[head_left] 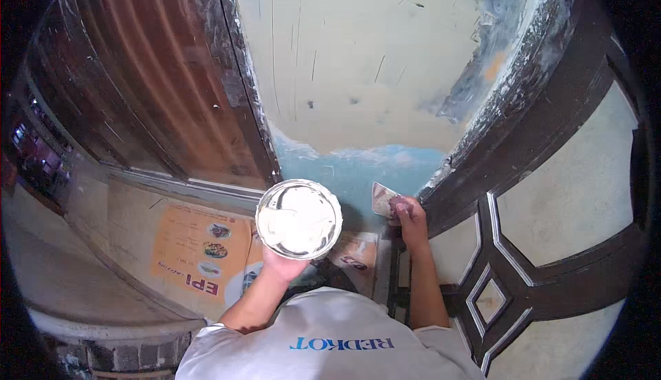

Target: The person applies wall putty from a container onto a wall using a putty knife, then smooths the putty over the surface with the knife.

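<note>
My left hand [286,266] holds up a round tin [336,225] from below, its open top facing up. Inside lies a pale, creamy filler, and part of the shiny metal shows through. Most of the fingers are hidden under the tin. My right hand [412,223] is closed round the handle of a putty knife [383,199], whose broad blade points up and left. Facing both hands is a wall [358,56] spread with cream filler, with blue-green paint [344,173] bare along its lower part. The blade appears close to that painted part; whether it touches, I cannot tell.
A brown curtained window [165,70] stands left of the wall, above a ledge. An orange printed sheet [200,242] lies at the lower left. On the right, a dark wooden frame [502,132] smeared with white borders a panelled door [564,194].
</note>
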### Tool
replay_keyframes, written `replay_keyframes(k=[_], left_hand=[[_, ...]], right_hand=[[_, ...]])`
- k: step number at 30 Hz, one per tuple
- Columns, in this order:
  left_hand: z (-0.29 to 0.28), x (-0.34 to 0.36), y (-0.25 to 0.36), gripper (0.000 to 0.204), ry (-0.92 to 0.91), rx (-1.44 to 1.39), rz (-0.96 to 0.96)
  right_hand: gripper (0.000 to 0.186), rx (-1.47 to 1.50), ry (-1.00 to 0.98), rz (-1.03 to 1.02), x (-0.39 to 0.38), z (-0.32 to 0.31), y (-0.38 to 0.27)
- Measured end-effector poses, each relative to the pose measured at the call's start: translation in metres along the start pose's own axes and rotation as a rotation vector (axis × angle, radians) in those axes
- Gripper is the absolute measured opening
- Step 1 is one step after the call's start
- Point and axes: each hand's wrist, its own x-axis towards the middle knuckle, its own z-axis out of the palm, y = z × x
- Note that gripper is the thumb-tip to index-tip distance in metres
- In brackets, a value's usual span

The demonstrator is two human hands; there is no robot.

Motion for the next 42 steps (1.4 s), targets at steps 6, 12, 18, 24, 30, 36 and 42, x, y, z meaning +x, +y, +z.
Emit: replay_keyframes(k=[6,12,18,24,30,36,42], left_hand=[[-0.006,0.003,0.0,0.061,0.084,0.194,0.027],[-0.003,0.005,-0.008,0.055,0.149,0.143,0.123],[0.007,-0.001,-0.013,0.058,0.041,-0.004,-0.01],[0.008,-0.001,-0.018,0.069,-0.105,0.092,-0.178],[0.013,-0.003,-0.026,0.064,0.025,0.123,-0.062],[0.026,0.003,-0.026,0.062,0.036,0.06,-0.052],[0.022,0.009,-0.015,0.063,-0.097,0.06,-0.136]], right_hand=[[0.031,0.062,0.003,0.054,0.002,0.002,0.007],[0.024,0.03,-0.003,0.01,0.002,0.001,0.0],[0.032,0.07,0.036,0.067,-0.006,-0.006,-0.003],[0.036,0.097,0.058,0.055,-0.015,-0.014,-0.01],[0.034,0.152,0.094,0.057,-0.019,-0.017,-0.015],[0.033,0.248,0.111,0.024,-0.017,-0.023,-0.012],[0.035,0.26,0.118,0.032,-0.019,-0.023,-0.022]])
